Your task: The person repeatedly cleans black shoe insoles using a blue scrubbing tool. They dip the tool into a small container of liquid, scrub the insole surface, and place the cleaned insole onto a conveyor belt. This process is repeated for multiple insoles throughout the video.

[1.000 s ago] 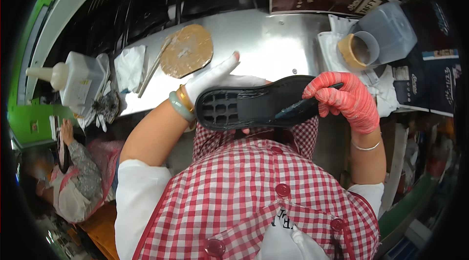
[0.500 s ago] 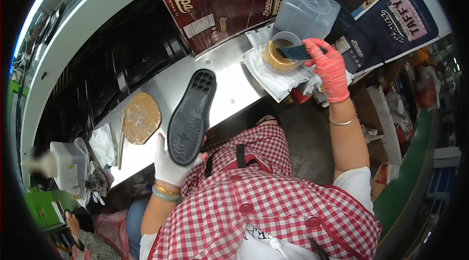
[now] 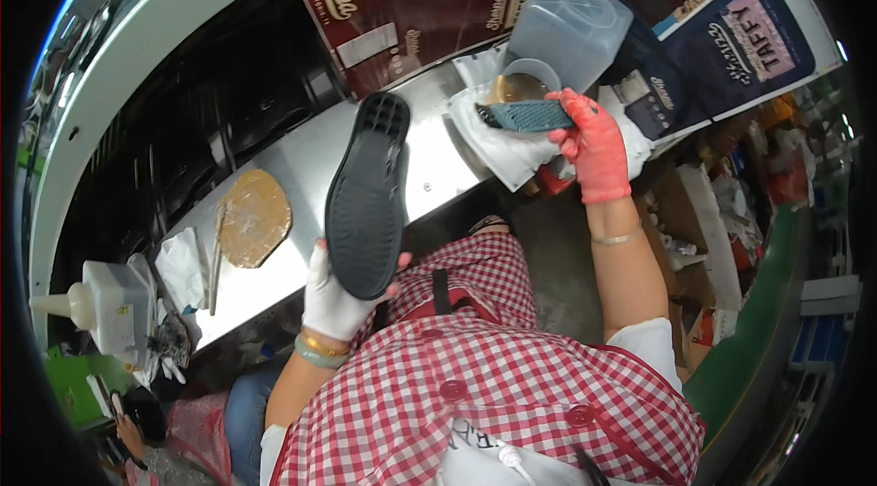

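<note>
A black shoe sole (image 3: 367,198), its recessed inner face turned up, stands tilted over the metal bench. My left hand (image 3: 333,303), in a white glove with bare fingertips, grips its lower end. In a red glove, my right hand (image 3: 594,143) pinches a flat blue-grey brush (image 3: 528,116) with a dark tip pointing left. The brush is just in front of a clear cup (image 3: 539,73) banded with tan tape, partly hiding it. What the cup contains is hard to make out.
A metal bench (image 3: 427,157) carries a tan disc (image 3: 256,219) with a thin stick beside it. White cloths (image 3: 498,153) lie under the cup, beside a translucent container (image 3: 574,29). Printed cardboard (image 3: 402,2) stands behind. A nozzle bottle (image 3: 114,308) and another person's hand (image 3: 128,431) are at left.
My right hand has drawn the brush out of the cup, toward me and left. My left hand has raised the sole slightly and turned it more upright.
</note>
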`<state>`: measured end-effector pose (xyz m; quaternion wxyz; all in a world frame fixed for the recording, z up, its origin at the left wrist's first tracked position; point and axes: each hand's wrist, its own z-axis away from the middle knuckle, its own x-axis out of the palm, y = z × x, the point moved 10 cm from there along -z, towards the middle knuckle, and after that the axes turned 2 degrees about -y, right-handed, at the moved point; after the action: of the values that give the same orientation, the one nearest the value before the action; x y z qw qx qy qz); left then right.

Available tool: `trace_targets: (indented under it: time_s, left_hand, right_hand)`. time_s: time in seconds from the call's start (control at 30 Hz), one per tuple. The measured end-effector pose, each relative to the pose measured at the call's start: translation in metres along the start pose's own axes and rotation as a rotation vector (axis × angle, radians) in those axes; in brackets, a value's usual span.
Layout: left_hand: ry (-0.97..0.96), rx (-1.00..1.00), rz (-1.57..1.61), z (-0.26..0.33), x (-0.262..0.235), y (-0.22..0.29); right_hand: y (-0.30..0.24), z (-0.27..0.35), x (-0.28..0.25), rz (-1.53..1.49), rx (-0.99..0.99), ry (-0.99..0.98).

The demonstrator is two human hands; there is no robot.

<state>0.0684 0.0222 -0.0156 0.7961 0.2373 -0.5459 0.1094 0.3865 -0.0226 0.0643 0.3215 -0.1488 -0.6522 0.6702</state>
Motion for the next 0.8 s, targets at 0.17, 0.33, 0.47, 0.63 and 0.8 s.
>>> trace_targets:
  time_s: [0.17, 0.33, 0.47, 0.63, 0.8]
  left_hand:
    - [-0.139, 0.096, -0.102, -0.017, 0.04, 0.011]
    - [-0.186, 0.195, -0.118, -0.009, 0.066, 0.019]
    - [-0.157, 0.23, -0.151, -0.005, 0.063, 0.02]
    - [-0.177, 0.203, -0.213, -0.005, 0.064, 0.014]
    - [-0.277, 0.116, -0.328, 0.0, 0.078, 0.005]
  right_hand:
    - [-0.006, 0.072, 0.11, -0.063, -0.012, -0.131]
    - [0.003, 0.09, 0.149, -0.162, 0.008, -0.185]
    - [0.005, 0.094, 0.158, -0.152, 0.013, -0.196]
    - [0.003, 0.094, 0.155, -0.137, -0.048, -0.191]
    - [-0.013, 0.083, 0.147, -0.157, -0.155, -0.142]
